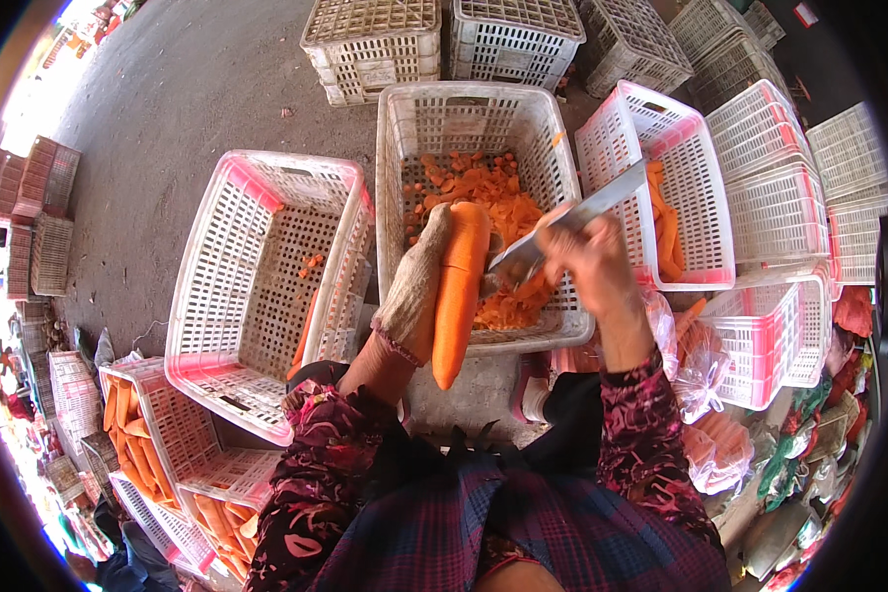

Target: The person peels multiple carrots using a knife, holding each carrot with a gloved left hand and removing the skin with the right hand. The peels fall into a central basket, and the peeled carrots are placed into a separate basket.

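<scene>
A large orange carrot [462, 285] lies lengthwise in my left hand [413, 277], which wears a soiled knit glove. Its blunt end points away from me and its narrow tip towards my body. My bare right hand [592, 255] grips a broad metal blade [599, 207], slightly blurred; its handle is hidden by my fingers. The blade's lower end is close to the carrot's right side, and I cannot tell whether they touch. Beneath both hands stands a white plastic crate [481, 92] holding orange carrot peelings [514, 214] and cut carrot ends.
At left, a tilted pink-and-white crate [214, 274] contains a few carrot bits. Another crate [710, 222] at right holds peeled carrots [664, 229]. Whole carrots [137, 451] fill a crate at lower left. Plastic bags [718, 451] of carrots lie at lower right. Upturned crates [374, 55] line the far side.
</scene>
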`<state>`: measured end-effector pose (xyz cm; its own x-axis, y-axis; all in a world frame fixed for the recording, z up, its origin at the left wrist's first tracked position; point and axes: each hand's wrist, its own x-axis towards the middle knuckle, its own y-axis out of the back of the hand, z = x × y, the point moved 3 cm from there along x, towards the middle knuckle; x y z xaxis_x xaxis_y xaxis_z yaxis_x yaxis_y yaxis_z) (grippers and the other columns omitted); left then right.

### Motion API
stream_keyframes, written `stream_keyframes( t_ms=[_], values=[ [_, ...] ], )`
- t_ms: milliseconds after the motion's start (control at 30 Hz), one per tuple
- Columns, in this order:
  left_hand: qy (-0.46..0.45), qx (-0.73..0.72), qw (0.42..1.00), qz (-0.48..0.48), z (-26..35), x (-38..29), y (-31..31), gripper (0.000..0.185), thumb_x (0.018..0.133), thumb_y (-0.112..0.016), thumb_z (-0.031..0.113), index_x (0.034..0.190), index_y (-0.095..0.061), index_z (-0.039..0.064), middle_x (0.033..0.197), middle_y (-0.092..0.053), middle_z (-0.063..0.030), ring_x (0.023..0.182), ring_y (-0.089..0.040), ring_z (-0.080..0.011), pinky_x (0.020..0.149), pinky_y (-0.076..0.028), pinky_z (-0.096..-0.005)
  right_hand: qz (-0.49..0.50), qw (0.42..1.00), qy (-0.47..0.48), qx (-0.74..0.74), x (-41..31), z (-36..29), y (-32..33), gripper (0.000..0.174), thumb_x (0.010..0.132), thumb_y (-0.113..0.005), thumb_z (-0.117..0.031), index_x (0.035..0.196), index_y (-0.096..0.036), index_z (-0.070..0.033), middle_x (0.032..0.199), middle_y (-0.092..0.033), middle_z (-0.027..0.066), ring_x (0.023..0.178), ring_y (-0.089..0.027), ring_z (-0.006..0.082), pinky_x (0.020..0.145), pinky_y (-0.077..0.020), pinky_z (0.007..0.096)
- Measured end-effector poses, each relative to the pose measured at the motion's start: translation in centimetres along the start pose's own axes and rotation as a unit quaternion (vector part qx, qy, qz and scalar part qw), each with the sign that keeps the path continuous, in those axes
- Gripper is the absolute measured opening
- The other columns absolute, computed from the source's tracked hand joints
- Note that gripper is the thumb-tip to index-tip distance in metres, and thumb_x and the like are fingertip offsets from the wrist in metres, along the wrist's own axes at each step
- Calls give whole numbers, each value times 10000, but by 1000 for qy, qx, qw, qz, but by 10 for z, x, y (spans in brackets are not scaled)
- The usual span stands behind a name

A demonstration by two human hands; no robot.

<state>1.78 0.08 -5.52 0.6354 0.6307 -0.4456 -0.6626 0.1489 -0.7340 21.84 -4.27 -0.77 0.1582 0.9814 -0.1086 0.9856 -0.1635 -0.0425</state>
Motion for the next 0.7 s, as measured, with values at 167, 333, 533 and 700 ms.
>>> stream_keyframes(
  t_ms=[167,333,533,700],
  values=[
    [-28,-59,997,32,-4,1,-5,531,1060,-549,535,1266,-637,53,1071,-722,-91,848,-715,-204,728,-604,-333,-217,972,59,-62,-31,-15,-58,208,921,-825,-216,891,-745,-26,696,-650,-9,596,-609,67,531,-466,255],
    [52,116,992,9,-10,-7,-15,549,1069,-540,512,1297,-603,16,1011,-711,-100,785,-712,-195,693,-602,-330,-4,998,-63,3,8,2,3,198,900,-831,-215,854,-739,-46,693,-676,4,544,-578,70,521,-460,256],
    [69,196,978,-13,-2,-11,-27,581,1066,-537,527,1319,-592,7,1002,-716,-100,770,-709,-186,672,-598,-314,33,989,-70,130,29,33,39,193,889,-836,-182,841,-722,-34,690,-677,25,487,-552,81,440,-447,237],
    [60,189,979,-46,3,-20,-27,606,1056,-541,552,1337,-594,18,987,-714,-95,767,-711,-181,678,-597,-300,236,965,-24,-114,42,27,82,260,920,-788,-201,767,-694,-13,624,-617,15,481,-521,85,463,-408,272]
  ],
)
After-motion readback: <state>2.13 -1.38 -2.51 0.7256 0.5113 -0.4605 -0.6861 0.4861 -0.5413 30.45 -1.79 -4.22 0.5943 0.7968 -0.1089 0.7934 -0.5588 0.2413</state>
